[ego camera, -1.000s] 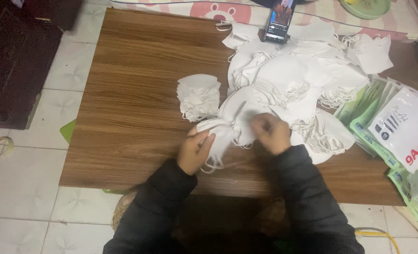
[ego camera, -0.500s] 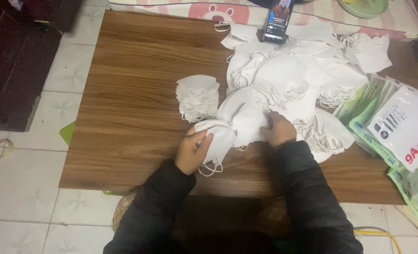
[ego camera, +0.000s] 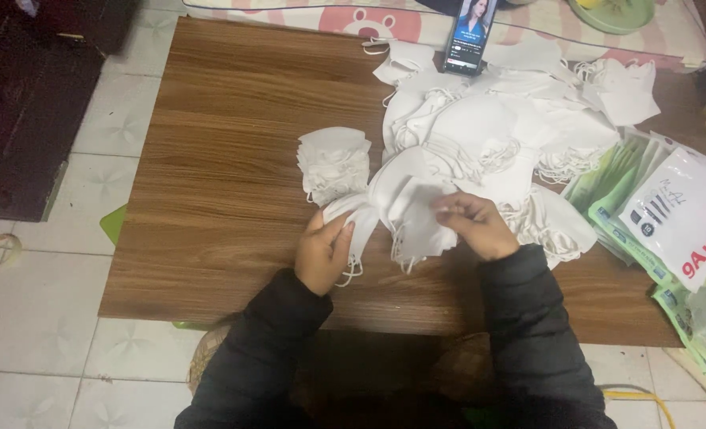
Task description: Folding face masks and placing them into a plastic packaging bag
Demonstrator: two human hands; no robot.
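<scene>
Both my hands work at the near edge of a wooden table (ego camera: 226, 159). My left hand (ego camera: 325, 253) pinches the left end of a white face mask (ego camera: 345, 213). In front of me my right hand (ego camera: 470, 224) grips another white mask (ego camera: 416, 226) by its right side, the ear loops hanging below it. A neat stack of folded white masks (ego camera: 334, 161) lies just beyond my left hand. A large loose heap of white masks (ego camera: 496, 135) spreads behind and to the right of my right hand.
A phone (ego camera: 470, 33) with a lit screen stands propped at the table's far edge. Green and white plastic packets (ego camera: 671, 214) pile up at the right edge. Tiled floor (ego camera: 35, 310) lies on the left, with a dark cabinet (ego camera: 27, 103) beyond.
My hands have moved apart. The right hand has drawn a mask out toward the right while the left keeps hold of the one at the left.
</scene>
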